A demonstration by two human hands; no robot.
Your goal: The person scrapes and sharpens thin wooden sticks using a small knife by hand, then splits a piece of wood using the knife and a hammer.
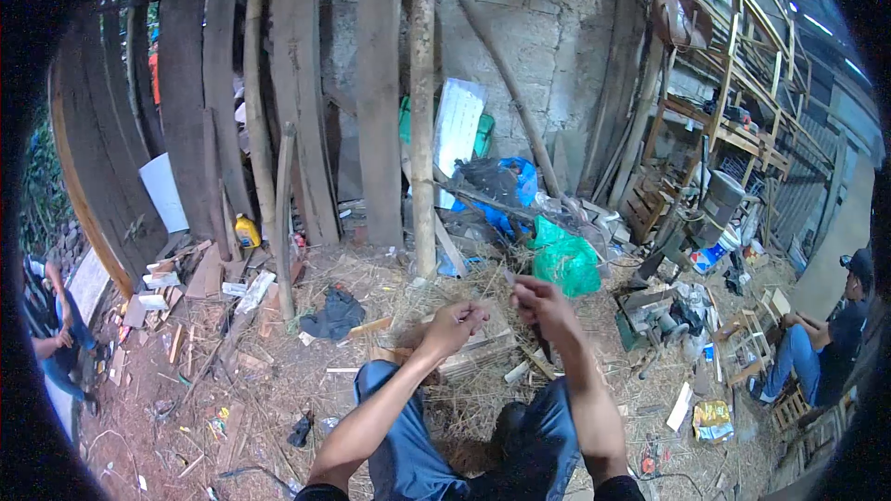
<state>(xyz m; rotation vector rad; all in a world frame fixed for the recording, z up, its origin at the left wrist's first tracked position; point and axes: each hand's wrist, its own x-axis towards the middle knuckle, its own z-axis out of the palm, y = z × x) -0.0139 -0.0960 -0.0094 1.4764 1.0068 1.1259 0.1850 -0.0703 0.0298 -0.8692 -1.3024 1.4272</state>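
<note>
My left hand (455,327) is raised in front of my knees, its fingers pressed together in a pinch. Whatever sits between those fingertips is too small to name. To its right and a little higher, my right hand (546,308) is closed too, thumb against fingers. A small pale tip shows at its fingertips and a dark shape lies below the palm; I cannot make out what it holds. The two hands are apart. Beneath them lies a wooden board or block (478,357) amid straw, between my legs in blue jeans (404,445).
A dark cloth (334,314) and wood scraps litter the ground. Ahead are a wooden post (423,111), a green plastic bag (564,260) and a yellow jug (247,231). One person (817,343) sits at right; another person (60,315) is at the left edge.
</note>
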